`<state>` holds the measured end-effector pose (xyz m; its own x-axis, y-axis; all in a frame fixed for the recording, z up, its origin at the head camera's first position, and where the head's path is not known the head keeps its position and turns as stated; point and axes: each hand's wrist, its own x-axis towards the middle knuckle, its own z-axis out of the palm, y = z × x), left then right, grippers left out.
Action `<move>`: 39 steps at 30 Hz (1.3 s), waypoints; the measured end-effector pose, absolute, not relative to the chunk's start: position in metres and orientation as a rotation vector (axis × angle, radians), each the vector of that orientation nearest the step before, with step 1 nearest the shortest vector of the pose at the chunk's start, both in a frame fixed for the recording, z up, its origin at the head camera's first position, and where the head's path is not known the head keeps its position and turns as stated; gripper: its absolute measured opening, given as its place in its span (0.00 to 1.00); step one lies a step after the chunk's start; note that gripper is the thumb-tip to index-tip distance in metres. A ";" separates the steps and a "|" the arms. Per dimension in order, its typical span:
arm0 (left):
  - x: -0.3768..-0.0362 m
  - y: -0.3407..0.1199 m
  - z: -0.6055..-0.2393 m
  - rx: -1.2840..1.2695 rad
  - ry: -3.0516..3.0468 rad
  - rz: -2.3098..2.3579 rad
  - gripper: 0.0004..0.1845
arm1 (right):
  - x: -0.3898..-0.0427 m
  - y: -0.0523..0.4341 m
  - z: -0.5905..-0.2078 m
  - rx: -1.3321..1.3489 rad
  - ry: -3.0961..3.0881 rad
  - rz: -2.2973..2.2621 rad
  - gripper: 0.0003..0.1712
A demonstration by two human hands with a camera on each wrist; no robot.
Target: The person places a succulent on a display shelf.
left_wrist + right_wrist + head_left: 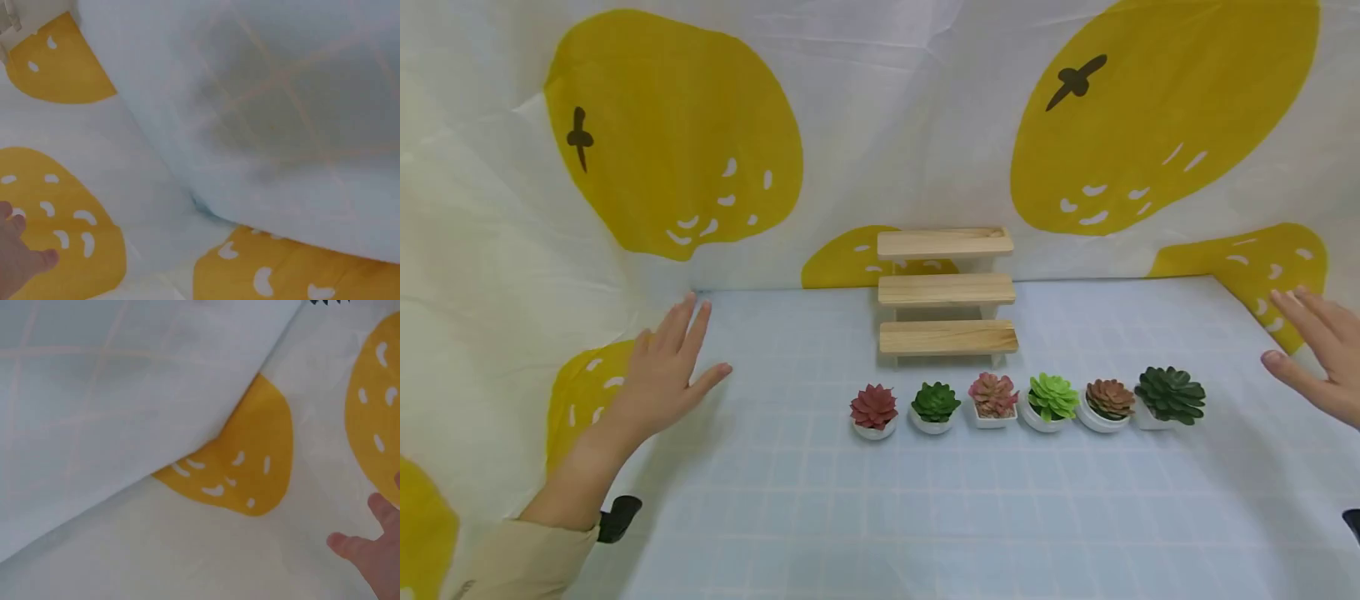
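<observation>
Succulent pots (pixel 1026 404) sit in a row on your counter (pixel 850 500), before the wooden step shelf (pixel 947 290); your left hand (pixel 662 375) and right hand (pixel 1315 354) hover flat-open, empty, well apart from them. Wrist views show only cloth (pixel 262 125) and fingertips (pixel 350 545). Bring each hand inward level before reaching.

The left hand (pixel 666 375) is held out flat, palm down, fingers straight and close together, thumb spread to the side, forearm in a beige sleeve (pixel 520 562). The right hand (pixel 1315 350) mirrors it, fingers extended, thumb apart, holding nothing.
</observation>
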<state>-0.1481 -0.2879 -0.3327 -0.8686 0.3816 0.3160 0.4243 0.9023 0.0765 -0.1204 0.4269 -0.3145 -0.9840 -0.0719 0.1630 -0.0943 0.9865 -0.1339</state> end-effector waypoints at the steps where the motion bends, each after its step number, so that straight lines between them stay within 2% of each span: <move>1: -0.149 -0.285 -0.335 -0.603 -2.786 -0.307 0.45 | -0.120 0.427 -0.316 0.123 -2.972 0.277 0.45; 7: -0.154 -0.262 -0.350 -0.539 -2.954 -1.041 0.46 | -0.119 0.425 -0.323 0.091 -2.968 0.647 0.44; 12: -0.162 -0.244 -0.354 -0.420 -2.942 -1.462 0.40 | -0.117 0.424 -0.332 0.078 -2.992 0.756 0.48; 22: -0.190 -0.217 -0.373 -0.311 -2.682 -1.802 0.29 | -0.111 0.435 -0.367 0.059 -2.960 1.014 0.53; 39: -0.222 -0.167 -0.394 -0.151 -2.484 -2.415 0.30 | -0.112 0.433 -0.392 0.128 -2.954 1.169 0.50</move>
